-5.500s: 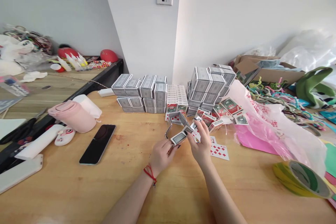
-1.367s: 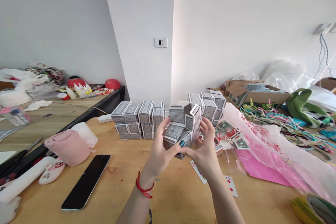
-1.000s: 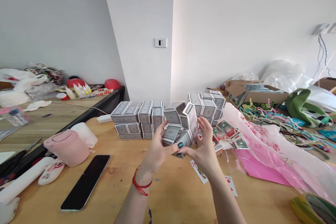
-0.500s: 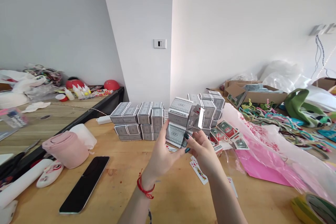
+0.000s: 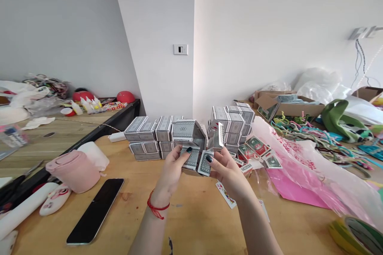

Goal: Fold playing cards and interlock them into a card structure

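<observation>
In the head view my left hand [image 5: 168, 173] grips a box folded from playing cards [image 5: 183, 130] with grey patterned backs, tilted so its open side shows. My right hand [image 5: 229, 171], just to its right, pinches a smaller folded playing-card piece [image 5: 205, 163], with bent flaps standing up near its fingers. The piece is close to the box's right edge; whether they touch I cannot tell. Behind my hands stand stacked card boxes [image 5: 143, 127] on the left and more stacked card boxes [image 5: 233, 123] on the right. A loose playing card [image 5: 226, 195] lies below my right hand.
Red and green card packs [image 5: 254, 147] lie to the right, beside a pink plastic bag [image 5: 295, 191]. A black phone [image 5: 95, 211], a pink cup [image 5: 74, 170] and a white mouse [image 5: 55, 199] are at left. Yellow tape [image 5: 344, 235] sits at the front right.
My hands have moved slightly left and apart. The card box has turned so its open side shows, and the folded piece in my right hand has come away from it.
</observation>
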A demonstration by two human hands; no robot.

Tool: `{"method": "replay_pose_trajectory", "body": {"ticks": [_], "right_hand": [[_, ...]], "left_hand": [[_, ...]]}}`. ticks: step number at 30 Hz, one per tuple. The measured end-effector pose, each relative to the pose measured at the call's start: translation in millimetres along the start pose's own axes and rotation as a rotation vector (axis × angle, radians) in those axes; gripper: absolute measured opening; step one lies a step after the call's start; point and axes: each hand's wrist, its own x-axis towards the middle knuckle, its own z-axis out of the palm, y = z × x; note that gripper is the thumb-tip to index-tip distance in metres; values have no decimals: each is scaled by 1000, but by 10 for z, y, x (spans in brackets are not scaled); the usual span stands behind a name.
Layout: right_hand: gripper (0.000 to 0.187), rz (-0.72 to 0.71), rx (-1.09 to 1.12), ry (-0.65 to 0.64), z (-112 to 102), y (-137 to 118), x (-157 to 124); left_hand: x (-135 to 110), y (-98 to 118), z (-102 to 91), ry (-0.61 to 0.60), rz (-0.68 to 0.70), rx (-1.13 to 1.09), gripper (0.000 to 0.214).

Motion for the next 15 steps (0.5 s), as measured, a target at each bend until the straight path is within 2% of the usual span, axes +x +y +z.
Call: {"method": "replay_pose_trajectory", "body": {"ticks": [8,15], "right_hand": [[66,34,-2,-87,-9,32,16],[75,60,-37,0,-6,61,39]], "left_hand": [[21,-44,-42,-7,-52,-3,29],[-2,-68,-7,-28,-31,-21,29]]}}
